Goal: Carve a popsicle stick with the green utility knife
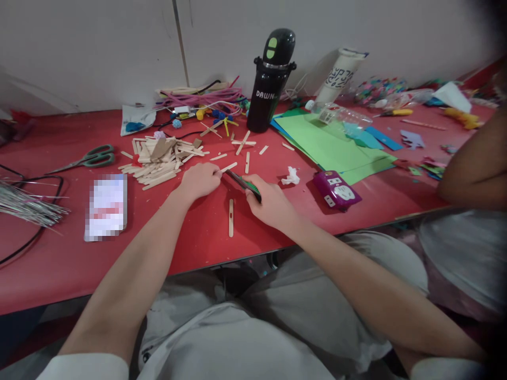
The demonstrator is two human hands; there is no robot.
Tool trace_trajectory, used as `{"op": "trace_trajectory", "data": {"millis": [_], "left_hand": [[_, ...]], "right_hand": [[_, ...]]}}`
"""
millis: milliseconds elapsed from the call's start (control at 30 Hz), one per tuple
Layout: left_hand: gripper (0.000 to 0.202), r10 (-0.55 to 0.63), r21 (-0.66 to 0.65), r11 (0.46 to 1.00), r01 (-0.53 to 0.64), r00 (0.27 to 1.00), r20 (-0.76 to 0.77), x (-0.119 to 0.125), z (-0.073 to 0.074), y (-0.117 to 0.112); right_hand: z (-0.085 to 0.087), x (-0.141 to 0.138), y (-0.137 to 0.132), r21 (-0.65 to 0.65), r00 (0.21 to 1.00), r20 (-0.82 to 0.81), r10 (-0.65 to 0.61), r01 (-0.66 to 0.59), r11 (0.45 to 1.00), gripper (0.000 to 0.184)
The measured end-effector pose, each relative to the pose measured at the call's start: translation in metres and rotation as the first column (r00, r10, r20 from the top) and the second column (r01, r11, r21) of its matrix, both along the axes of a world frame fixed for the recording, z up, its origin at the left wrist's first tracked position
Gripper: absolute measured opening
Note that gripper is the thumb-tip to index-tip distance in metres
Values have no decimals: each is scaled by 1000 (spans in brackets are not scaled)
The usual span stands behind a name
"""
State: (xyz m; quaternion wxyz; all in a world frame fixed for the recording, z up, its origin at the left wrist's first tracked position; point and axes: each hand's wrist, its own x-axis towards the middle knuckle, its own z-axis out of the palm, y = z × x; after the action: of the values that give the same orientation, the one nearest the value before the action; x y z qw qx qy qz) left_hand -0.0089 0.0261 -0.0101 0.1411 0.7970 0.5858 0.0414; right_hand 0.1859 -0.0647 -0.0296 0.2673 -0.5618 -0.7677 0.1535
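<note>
Between the fingers of my left hand [201,180] is a wooden craft stick [229,167], its free end pointing right. My right hand [273,203] is wrapped round a green and black utility knife [250,187], whose front end meets the table close to my left fingertips. Whether the blade touches the held stick I cannot tell. Nearer to me lies a notched craft stick [231,217] on the red table [198,240]. Beyond my hands are another marked stick [247,162] and two crossed sticks [243,143]. A pile of craft sticks [158,158] sits behind my left hand.
Scissors [89,158], a phone [106,207] and a wire bundle [29,203] lie left. A black bottle [271,84] stands at the back. To the right are green paper sheets [317,142], crumpled tissue [291,176], a purple power socket [336,191] and another person's arm [475,163].
</note>
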Motion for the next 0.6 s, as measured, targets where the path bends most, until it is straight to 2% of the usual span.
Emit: {"op": "trace_trajectory", "data": {"millis": [167, 600], "left_hand": [[38, -3, 9, 1000, 3, 1000, -18, 0, 0, 0], [36, 3, 2, 1000, -3, 1000, -25, 1, -1, 1]], "right_hand": [[0, -1, 0, 6, 1000, -24, 9, -8, 1000, 40], [-1, -1, 1, 5, 999, 36, 11, -11, 1000, 40]]}}
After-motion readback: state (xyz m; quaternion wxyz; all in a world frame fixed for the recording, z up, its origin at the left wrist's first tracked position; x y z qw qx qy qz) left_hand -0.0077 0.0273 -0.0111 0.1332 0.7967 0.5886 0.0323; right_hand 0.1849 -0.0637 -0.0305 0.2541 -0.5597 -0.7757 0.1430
